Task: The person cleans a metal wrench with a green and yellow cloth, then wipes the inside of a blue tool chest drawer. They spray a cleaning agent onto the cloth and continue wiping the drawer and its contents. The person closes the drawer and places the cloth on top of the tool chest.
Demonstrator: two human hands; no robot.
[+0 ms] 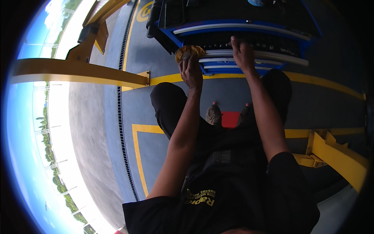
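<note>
1. While the left hand (191,74) grips a yellow-brown bundle (189,48), the right hand (244,56) extends over the open drawer (280,57) of a blue-and-black tool chest (233,13).

2. Left hand: the fingers close over the near side of the bundle, which appears just beside the left end of the drawer's silver front edge. Whether bundle and edge touch cannot be told, and the bundle's material is unclear.

3. Right hand: one finger points forward and the others bend loosely. The hand overlaps the drawer's front edge; whether it touches a piece inside, or pinches something small, cannot be told at this size.

4. Drawer contents: small, shiny, rounded pieces (269,46) stand in a row across the dark interior, on both sides of the right fingertips. Their exact kind is too small to settle.

5. Step in hand: the posture is best read as handling or sorting at the drawer, the left hand keeping the bundle while the right attends to the row of pieces.

6. Demand of the next move: in all likelihood, a precise fingertip placement by the right hand, since the pieces sit close together and a neighbour could be knocked. The left hand needs only a steady hold, with the bundle clear of the drawer's edge.
</note>
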